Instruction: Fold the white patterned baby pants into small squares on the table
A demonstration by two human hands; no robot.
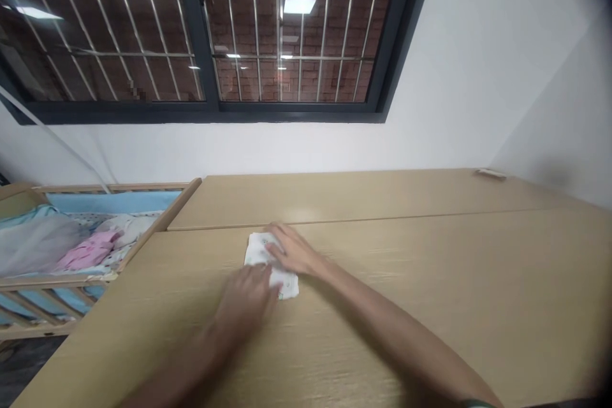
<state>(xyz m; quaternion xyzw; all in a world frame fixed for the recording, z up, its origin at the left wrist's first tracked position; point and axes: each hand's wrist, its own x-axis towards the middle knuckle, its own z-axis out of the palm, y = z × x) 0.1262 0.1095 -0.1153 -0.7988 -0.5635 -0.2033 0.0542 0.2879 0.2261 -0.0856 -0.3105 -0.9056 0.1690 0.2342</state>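
Observation:
A small white folded cloth point(258, 250) with a faint print lies on the wooden table point(430, 280). My right hand point(292, 250) rests flat on top of it, fingers stretched out toward the left. My left hand point(246, 299) lies just in front of the cloth, blurred by motion, its fingertips touching the cloth's near edge. The middle of the cloth is hidden under my hands.
A wooden crib point(71, 248) with blue lining, pink clothes point(88, 252) and a grey fabric stands left of the table. A small flat object point(490, 173) lies at the table's far right corner. A white wall and a barred window point(201, 32) are behind.

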